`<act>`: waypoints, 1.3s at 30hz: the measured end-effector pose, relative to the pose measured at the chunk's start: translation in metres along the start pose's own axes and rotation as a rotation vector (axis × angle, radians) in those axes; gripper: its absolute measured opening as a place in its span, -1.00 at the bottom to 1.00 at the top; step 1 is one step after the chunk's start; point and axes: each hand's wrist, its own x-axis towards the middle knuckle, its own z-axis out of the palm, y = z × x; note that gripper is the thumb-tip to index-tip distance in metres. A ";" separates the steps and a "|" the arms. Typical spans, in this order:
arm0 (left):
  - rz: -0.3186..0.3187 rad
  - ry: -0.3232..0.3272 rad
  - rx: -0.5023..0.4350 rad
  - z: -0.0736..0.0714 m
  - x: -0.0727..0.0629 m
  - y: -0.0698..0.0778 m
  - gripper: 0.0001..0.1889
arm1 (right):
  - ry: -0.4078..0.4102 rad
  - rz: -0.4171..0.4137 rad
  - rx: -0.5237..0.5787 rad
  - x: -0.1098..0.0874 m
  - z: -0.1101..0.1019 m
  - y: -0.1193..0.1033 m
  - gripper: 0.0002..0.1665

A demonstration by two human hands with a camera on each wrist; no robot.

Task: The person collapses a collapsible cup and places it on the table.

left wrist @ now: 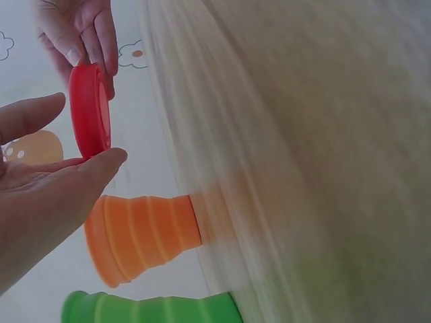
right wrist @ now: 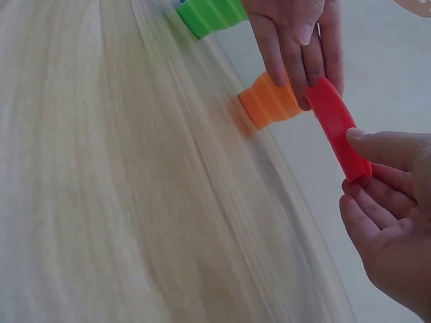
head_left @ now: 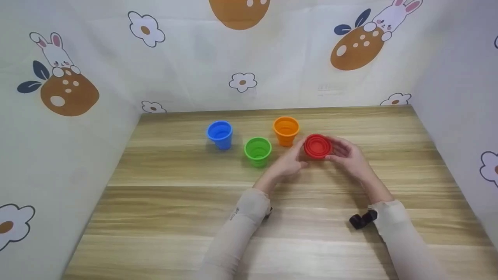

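Observation:
A red collapsible cup [head_left: 318, 146], folded flat into a ring-edged disc, is held up off the table with its concentric rings facing the head camera. My right hand [head_left: 350, 159] pinches its right edge, thumb on one side and fingers beneath, as the right wrist view shows. On the opposite edge, my left hand [head_left: 288, 161] touches the cup [left wrist: 89, 111] with extended fingers, its thumb standing away from it. Just beyond my left hand stands an orange cup [head_left: 286, 132], unfolded and upright. A green cup [head_left: 258, 151], also unfolded, stands left of that hand.
Farther left is a blue unfolded cup [head_left: 220, 134] on the wood-grain table [head_left: 163, 217]. Pale walls printed with rabbits, fruit and flowers enclose the table at the back and both sides. A black device [head_left: 362, 219] sits at the right wrist.

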 end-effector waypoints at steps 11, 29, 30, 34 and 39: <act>-0.079 -0.055 0.071 0.003 0.005 -0.004 -0.16 | -0.056 0.032 -0.033 0.002 0.000 0.014 -0.24; -0.124 -0.059 0.018 0.000 0.009 -0.007 -0.25 | -0.096 0.032 -0.161 0.003 0.002 0.016 -0.22; -0.122 -0.057 -0.013 0.000 0.009 -0.007 -0.24 | -0.099 0.035 -0.160 0.003 0.002 0.015 -0.20; -0.120 -0.040 -0.120 -0.001 0.007 -0.007 -0.22 | -0.102 0.034 -0.152 0.003 0.002 0.013 -0.19; -0.086 -0.012 -0.135 -0.004 0.004 -0.006 -0.24 | -0.084 0.024 -0.156 0.002 0.002 0.013 -0.21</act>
